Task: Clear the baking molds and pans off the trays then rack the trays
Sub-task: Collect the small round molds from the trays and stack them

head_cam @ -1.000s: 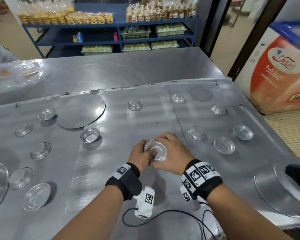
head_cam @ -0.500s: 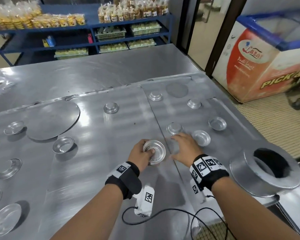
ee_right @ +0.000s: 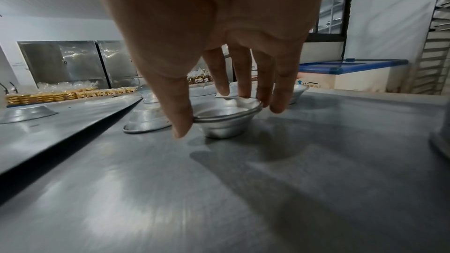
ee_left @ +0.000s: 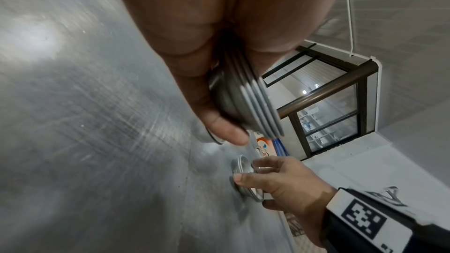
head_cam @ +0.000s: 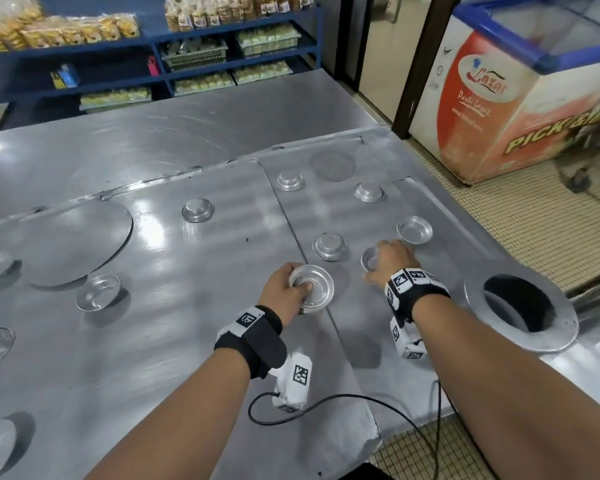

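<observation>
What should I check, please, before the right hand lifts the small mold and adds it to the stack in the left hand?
1. Left hand holds the stack of molds firmly: ok; nested rims show in the left wrist view.
2. Stack opens upward, ready for another: ok.
3. Right hand fingers around the small mold rim: ok; thumb and fingers touch it.
4. Small mold lifted off the tray: not ok; it stands on the tray.
5. Mold is single, not two nested: cannot tell; the rim looks doubled.
6. Neighbouring upside-down mold clear of the right hand: ok.
</observation>
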`<move>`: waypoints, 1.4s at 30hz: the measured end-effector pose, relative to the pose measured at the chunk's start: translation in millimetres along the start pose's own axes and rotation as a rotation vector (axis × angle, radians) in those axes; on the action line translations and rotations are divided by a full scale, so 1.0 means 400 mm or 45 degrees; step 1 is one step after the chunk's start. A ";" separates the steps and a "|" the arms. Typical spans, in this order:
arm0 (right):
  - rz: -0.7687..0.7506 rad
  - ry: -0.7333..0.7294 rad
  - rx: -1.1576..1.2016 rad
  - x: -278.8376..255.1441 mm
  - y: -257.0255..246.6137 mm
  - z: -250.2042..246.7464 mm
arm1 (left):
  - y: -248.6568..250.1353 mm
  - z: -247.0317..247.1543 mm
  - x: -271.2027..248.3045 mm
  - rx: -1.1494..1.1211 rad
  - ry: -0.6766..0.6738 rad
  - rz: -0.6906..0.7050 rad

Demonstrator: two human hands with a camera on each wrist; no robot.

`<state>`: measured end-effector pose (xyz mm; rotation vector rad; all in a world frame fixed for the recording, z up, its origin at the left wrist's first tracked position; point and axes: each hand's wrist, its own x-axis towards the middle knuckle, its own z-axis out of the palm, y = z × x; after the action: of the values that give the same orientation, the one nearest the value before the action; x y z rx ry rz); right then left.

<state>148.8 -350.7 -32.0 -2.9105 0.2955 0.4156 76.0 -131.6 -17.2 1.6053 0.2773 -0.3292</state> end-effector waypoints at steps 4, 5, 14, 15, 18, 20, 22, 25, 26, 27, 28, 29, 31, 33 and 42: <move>0.004 0.017 0.074 -0.012 0.007 -0.004 | 0.001 0.008 -0.001 -0.046 -0.017 -0.042; -0.006 0.015 0.087 -0.017 0.006 -0.006 | -0.001 0.008 -0.001 -0.042 -0.022 -0.044; -0.175 0.106 0.222 -0.095 -0.008 -0.017 | -0.007 0.001 -0.006 -0.067 -0.043 -0.055; -0.166 0.085 0.211 -0.102 -0.009 -0.015 | -0.009 0.001 -0.006 -0.065 -0.043 -0.060; -0.134 0.022 0.167 -0.128 -0.009 -0.008 | -0.019 0.000 -0.009 -0.033 -0.050 -0.049; -0.121 -0.007 0.151 -0.145 -0.010 -0.004 | -0.025 -0.004 -0.013 -0.022 -0.060 -0.046; -0.129 -0.010 0.152 -0.161 -0.014 -0.005 | -0.030 -0.011 -0.018 -0.035 -0.071 -0.043; -0.185 0.036 0.217 -0.183 -0.035 -0.018 | -0.036 -0.025 -0.025 -0.028 -0.054 -0.034; -0.219 0.063 0.254 -0.192 -0.046 -0.027 | -0.040 -0.031 -0.026 0.003 -0.036 -0.031; -0.258 0.091 0.292 -0.202 -0.059 -0.036 | -0.041 -0.036 -0.028 0.022 -0.017 -0.038; -0.302 0.116 0.328 -0.214 -0.073 -0.044 | -0.044 -0.041 -0.029 0.026 0.001 -0.053; -0.350 0.137 0.362 -0.225 -0.087 -0.051 | -0.046 -0.045 -0.030 0.017 0.021 -0.065; -0.446 0.156 0.415 -0.247 -0.117 -0.061 | -0.045 -0.052 -0.033 -0.017 0.059 -0.072; -0.522 0.148 0.449 -0.263 -0.145 -0.060 | -0.039 -0.059 -0.036 -0.078 0.099 -0.082; -0.766 0.035 0.456 -0.323 -0.256 -0.020 | -0.030 -0.105 -0.059 -0.128 0.054 -0.057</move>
<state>52.0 -232.0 29.4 -2.4854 -0.4504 0.1952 51.3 -88.6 -17.4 1.5098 0.3576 -0.3112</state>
